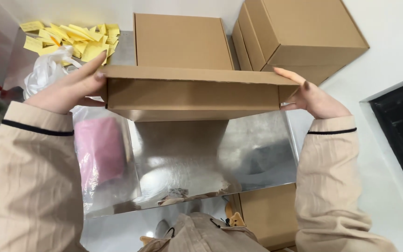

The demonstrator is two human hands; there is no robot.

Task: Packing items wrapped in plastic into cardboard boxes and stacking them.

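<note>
A shiny metal table [257, 154] is filling the middle of the frame, reflecting the things above it. Stacked cardboard boxes [299, 32] are sitting at the upper right, pressed against a white wall. Another flat box [180, 42] is lying at upper centre, just behind the held one. A clear plastic bag with something pink [100, 149] inside is lying on the table at the left, partly under the left sleeve. A crumpled white bag [47, 70] is showing behind the left hand. A heap of yellow paper slips [71, 37] is spreading across the upper left corner. One more box [267, 212] is peeking out under the table edge at lower right.

The cardboard box [192, 93] is hovering at centre frame, above the table, gripped by both ends. The left hand [68, 88] is clamping the box's left end, fingers lying over the top edge. The right hand [313, 95] is clamping the right end, thumb along the top, fingers wrapping behind.

The fingertips of both hands are hiding behind the box ends. The box's inside is not showing. The dark opening at the right edge is being cut off, and the small item at bottom centre is too blurred to tell.
</note>
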